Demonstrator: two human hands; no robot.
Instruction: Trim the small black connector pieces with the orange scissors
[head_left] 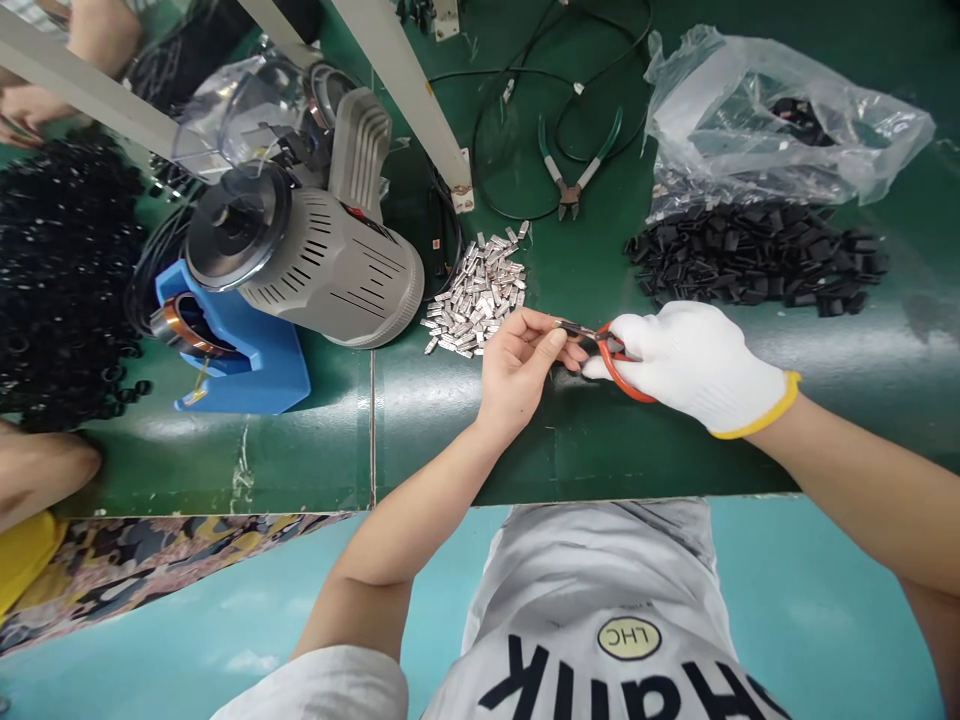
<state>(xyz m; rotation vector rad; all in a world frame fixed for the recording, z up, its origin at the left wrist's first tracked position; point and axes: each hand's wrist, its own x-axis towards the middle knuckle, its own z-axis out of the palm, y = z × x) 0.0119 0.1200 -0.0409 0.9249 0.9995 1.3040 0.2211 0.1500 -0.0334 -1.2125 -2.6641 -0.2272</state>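
My bare left hand (519, 368) pinches a small dark part between thumb and fingers; its kind is too small to make out. A white glove with a yellow cuff covers my right hand (686, 365), which is closed around red-handled pliers (619, 370). The pliers' jaws point left and meet the small part at my left fingertips. Just beyond my left hand lies a pile of small silver metal pieces (480, 295). Beyond my right hand is a heap of black plastic pieces (757, 255).
Green-handled cutters (571, 185) lie near coiled black cables (517, 120). A clear plastic bag (780, 120) is at the back right. Leftward stand a grey machine (337, 265), a blue tape dispenser (277, 360) and black rings (60, 270). Another person's hand (30, 110) shows at upper left.
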